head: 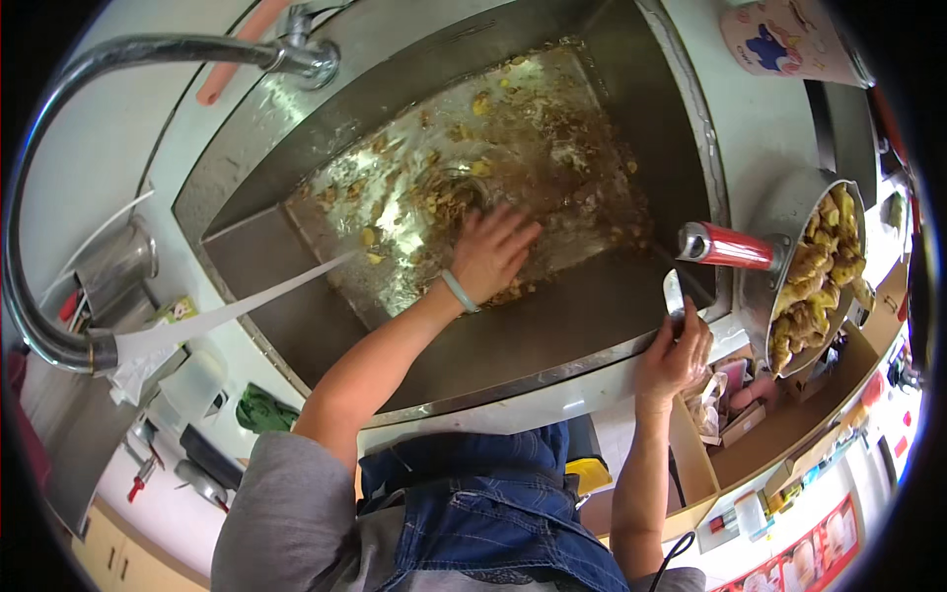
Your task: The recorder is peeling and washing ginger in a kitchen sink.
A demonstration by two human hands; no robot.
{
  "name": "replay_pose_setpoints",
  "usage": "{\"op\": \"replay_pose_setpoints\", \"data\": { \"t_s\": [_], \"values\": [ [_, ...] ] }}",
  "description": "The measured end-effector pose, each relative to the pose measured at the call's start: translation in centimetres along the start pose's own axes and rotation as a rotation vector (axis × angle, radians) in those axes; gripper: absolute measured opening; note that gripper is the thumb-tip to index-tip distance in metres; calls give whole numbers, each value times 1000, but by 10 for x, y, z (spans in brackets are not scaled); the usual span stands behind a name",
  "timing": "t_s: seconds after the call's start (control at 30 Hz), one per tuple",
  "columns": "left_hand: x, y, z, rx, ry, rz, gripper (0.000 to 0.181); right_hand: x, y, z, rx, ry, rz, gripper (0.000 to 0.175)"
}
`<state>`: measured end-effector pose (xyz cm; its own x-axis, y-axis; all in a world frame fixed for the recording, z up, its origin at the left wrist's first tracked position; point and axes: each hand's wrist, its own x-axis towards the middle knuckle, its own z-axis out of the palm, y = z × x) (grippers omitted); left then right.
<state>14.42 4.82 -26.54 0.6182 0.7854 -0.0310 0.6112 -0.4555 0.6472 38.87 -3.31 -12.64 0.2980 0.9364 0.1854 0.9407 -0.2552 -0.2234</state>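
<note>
My left hand [497,248], with a pale bangle at the wrist, is low in a metal sink [473,355], its fingers spread and blurred beside the drain [462,192]. Brown peel scraps [570,155] and yellow bits lie in shallow water around it. I see nothing held in that hand. At the sink's front right rim, my right hand [677,355] grips a small knife [673,294], its short blade pointing up and away from me; the handle is mostly hidden by the fingers. A stream of water [244,303] runs from the curved faucet [140,48] into the sink.
Right of the sink, a pot [762,177] with a red handle [732,246] holds several pieces of ginger [821,274]. A pink patterned container [792,41] stands behind it. On the left are a metal cup [118,259] and a green cloth-like item [265,408].
</note>
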Motion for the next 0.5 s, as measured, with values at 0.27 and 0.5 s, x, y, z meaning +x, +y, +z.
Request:
{"op": "replay_pose_setpoints", "data": {
  "t_s": [0.27,0.5],
  "values": [
    [-3,-70,-19,574,-220,-497,57,2,-5,7,24,6,-61,37],
    [-47,-71,0,354,-161,-180,29,-1,-3,8,17,14,-65,37]
  ]
}}
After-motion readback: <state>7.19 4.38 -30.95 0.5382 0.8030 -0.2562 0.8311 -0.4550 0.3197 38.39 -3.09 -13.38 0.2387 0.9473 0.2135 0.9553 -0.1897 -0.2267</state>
